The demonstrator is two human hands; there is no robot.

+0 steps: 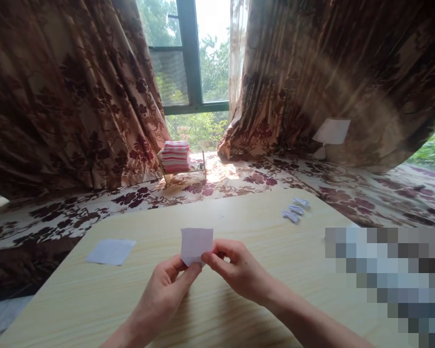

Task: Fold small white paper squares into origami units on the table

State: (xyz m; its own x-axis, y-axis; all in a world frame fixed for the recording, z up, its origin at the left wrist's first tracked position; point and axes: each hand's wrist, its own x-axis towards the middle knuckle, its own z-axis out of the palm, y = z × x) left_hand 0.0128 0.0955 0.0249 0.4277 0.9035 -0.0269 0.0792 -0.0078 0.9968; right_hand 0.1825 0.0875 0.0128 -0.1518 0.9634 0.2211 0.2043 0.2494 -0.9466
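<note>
A small piece of white paper [196,243] is held up over the middle of the table, its lower corners slanting inward as if folded. My left hand [169,285] pinches its bottom edge between thumb and fingers. On the paper's lower right side, my right hand [235,263] grips with thumb and index finger. Flat on the table to the left lies another sheet of white paper [110,252]. Several small folded paper pieces [295,210] rest in a row near the table's far right corner.
The pale wooden table [159,220] has rounded far corners. Beyond it, a floral-covered surface [137,195] carries a small stand with a stack of red-and-white cloths [176,156] and a white lamp [332,131]. Patterned curtains [105,96] flank the window. Pixelated blur covers the lower right.
</note>
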